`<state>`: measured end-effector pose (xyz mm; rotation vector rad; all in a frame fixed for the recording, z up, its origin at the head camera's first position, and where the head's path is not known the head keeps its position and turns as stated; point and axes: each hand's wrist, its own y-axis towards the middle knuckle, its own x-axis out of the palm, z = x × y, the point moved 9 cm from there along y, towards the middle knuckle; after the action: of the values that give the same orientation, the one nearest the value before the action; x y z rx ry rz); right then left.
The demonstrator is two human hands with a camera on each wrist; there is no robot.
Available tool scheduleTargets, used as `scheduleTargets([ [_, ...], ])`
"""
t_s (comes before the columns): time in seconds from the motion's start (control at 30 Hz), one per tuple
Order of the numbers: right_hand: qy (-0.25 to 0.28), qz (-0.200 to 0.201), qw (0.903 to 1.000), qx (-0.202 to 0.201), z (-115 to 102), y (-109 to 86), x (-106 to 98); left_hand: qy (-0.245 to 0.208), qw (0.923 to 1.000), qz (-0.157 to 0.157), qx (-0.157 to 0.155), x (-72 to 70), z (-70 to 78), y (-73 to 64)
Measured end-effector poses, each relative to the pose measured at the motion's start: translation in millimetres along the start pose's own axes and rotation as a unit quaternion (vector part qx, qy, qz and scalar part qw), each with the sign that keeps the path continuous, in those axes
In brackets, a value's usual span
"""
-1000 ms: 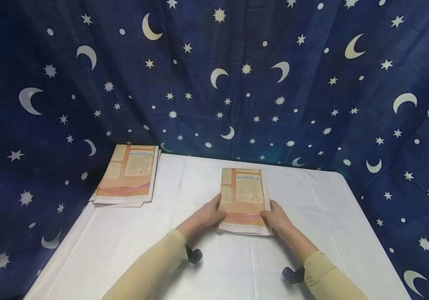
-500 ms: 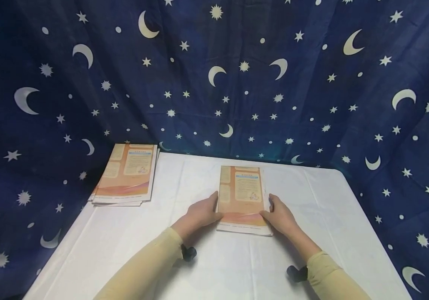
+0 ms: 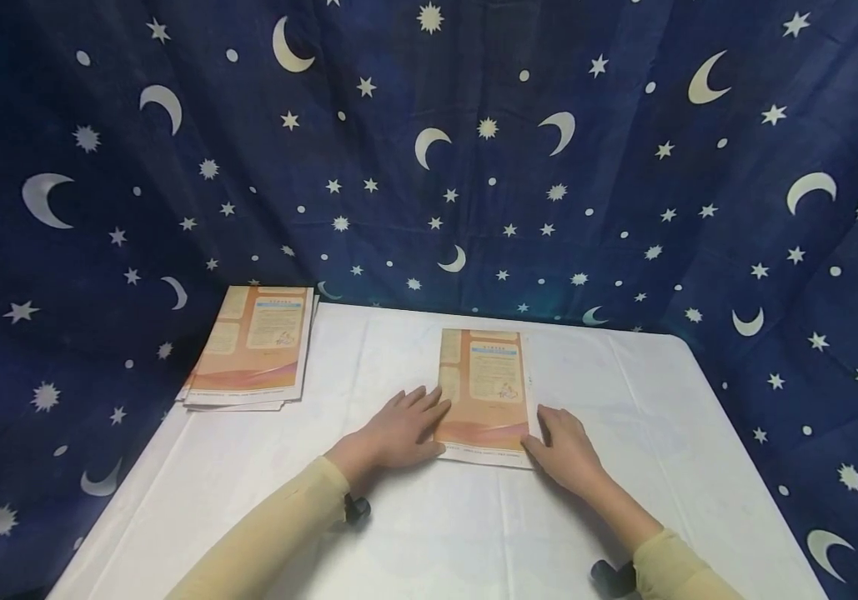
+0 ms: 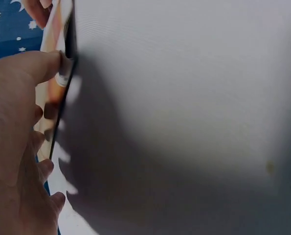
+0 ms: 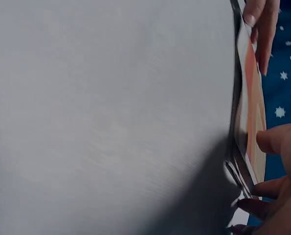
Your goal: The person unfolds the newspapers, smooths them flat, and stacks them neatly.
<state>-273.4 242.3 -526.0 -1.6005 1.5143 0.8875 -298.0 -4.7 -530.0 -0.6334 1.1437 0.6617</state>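
Observation:
A folded newspaper (image 3: pixel 484 392) lies flat on the white cloth, printed orange with a pale text panel and a blue strip. Along its left edge my left hand (image 3: pixel 397 429) rests with fingers spread, the tips touching the paper. My right hand (image 3: pixel 567 450) is at the lower right edge; its thumb touches the paper and its fingers lie loosely beside it. In the left wrist view, the thumb (image 4: pixel 45 66) meets the paper's near edge. The right wrist view shows layered, slightly parted sheets (image 5: pixel 243 98) along that edge, beside the right thumb (image 5: pixel 272 139).
A pile of similar folded newspapers (image 3: pixel 252 342) sits at the table's back left, its edges slightly uneven. White cloth (image 3: pixel 429 533) covers the table. Behind it hangs a dark blue curtain (image 3: pixel 383 275) with moons and stars.
Both hands have loosened from gripping the newspaper's sides. The left hand's fingers have spread flat at the left edge; the right hand has shifted slightly outward. The newspaper now lies flatter.

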Motion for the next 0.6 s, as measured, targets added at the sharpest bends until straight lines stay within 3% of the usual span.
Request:
scheduleTargets([
  [0.2,-0.04,0.004,0.9988,-0.03,-6,-9.4,7,0.032,0.9993,-0.018,-0.005,8.7,-3.7,-0.8],
  [0.6,-0.028,0.006,0.9995,-0.009,-1,-8.5,11,0.065,0.9973,-0.034,-0.01,12.7,-6.8,1.3],
])
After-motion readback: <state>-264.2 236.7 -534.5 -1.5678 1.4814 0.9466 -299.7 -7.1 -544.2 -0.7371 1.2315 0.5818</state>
